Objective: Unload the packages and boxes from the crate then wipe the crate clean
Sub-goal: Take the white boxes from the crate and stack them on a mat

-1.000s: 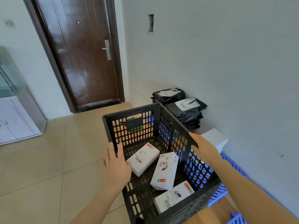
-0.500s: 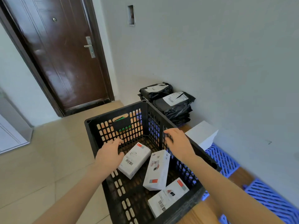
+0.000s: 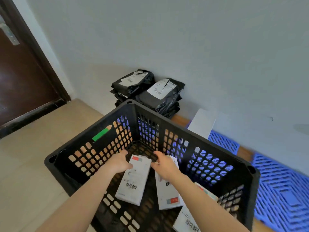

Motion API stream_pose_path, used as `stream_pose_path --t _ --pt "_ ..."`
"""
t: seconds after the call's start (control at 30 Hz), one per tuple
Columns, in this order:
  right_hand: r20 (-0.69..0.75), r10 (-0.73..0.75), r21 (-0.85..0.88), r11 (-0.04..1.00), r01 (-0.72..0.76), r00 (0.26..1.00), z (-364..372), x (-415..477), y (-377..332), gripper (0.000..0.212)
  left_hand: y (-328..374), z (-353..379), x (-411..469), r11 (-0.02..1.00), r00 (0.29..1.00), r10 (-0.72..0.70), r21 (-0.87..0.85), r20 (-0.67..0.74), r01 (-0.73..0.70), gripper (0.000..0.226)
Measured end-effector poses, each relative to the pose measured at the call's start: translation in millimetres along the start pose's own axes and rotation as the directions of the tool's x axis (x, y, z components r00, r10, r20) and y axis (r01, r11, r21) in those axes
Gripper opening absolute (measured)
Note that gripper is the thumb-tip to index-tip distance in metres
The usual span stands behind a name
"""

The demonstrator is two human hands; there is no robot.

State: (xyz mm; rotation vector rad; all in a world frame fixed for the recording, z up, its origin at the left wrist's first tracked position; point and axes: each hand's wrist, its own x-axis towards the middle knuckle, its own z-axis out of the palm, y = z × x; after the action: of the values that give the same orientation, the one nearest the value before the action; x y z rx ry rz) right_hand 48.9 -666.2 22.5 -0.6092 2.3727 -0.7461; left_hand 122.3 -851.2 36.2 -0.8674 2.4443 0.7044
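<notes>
The black perforated crate [image 3: 184, 126] stands on the floor in front of me. Three white boxes lie on its bottom: a left box [image 3: 133, 183] with a barcode label, a middle box [image 3: 167, 195], and a third box [image 3: 187, 220] at the near right, partly cut off by the frame. Both arms reach down into the crate. My left hand [image 3: 118, 163] grips the far left edge of the left box, thumb on top. My right hand [image 3: 164, 165] closes on that box's far right corner and covers the top of the middle box.
Two stacks of black mailer packages [image 3: 163, 92] with white labels sit against the wall behind the crate. A white box [image 3: 202, 124] rests on blue plastic pallets [image 3: 284, 190] to the right. A brown door [image 3: 21, 77] is at the far left, beyond the beige tile floor.
Both hands have gone from the crate's rim down inside and closed on the left white box. My view has swung right and tilted down, closer to the crate.
</notes>
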Motion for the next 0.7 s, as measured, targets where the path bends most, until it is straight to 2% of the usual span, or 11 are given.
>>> stream_pose_path --t 0.17,0.3,0.4,0.47,0.53,0.7 --pt "0.034 0.193 0.081 0.977 -0.195 0.981 50 10 -1 0.06 -9 14 46 0.997 0.976 -0.072 -0.019 0.207 0.078 0.084" --pt "0.033 0.295 0.114 0.948 -0.297 0.955 86 17 -2 0.063 -15 33 66 0.985 0.974 -0.068 -0.141 0.214 0.1 0.081" --pt "0.066 0.379 0.173 0.907 -0.385 0.923 108 19 -2 0.048 -15 45 70 0.975 0.969 -0.102 -0.17 0.225 0.142 0.068" --pt "0.062 0.394 0.224 0.89 -0.397 0.917 116 22 0 0.043 -14 48 74 0.972 0.961 -0.12 -0.17 0.248 0.165 0.059" --pt "0.068 0.397 0.247 0.882 -0.401 0.915 114 22 -3 0.049 -14 45 76 0.956 0.944 -0.151 -0.198 0.294 0.214 0.059" --pt "0.092 0.314 0.356 0.876 -0.326 0.945 95 17 -13 0.063 -16 21 67 0.819 0.876 -0.21 -0.412 0.434 0.4 0.063"
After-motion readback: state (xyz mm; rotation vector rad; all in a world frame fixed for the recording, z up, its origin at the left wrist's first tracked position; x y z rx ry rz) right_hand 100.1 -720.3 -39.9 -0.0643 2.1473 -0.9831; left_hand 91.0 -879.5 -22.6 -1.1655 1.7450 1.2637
